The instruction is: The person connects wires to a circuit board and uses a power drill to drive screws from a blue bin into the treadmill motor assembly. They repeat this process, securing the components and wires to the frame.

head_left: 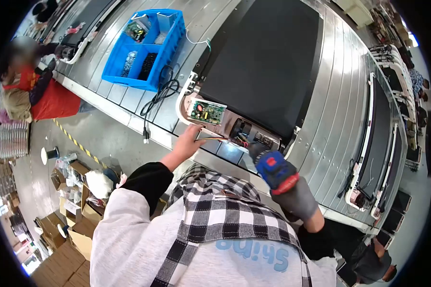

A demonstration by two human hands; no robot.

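My left hand [188,142], bare, is closed on a few coloured wires [212,138] at the near edge of a treadmill base. They run right toward the dark motor [240,129]. Just beyond that hand, a green circuit board [207,112] sits in the end frame of the treadmill [268,57]. In a grey glove, my right hand [297,198] grips a blue and red cordless drill [274,168]. The drill's front end points into the motor area; its tip is too blurred to tell what it touches.
A blue divided bin [154,80] of screws and boards stands at the left, with a black power cord [163,91] beside it. More treadmill bases [376,138] lie along the metal roller line at the right. Cardboard boxes [81,229] fill the floor at lower left. A co-worker [38,91] stands at far left.
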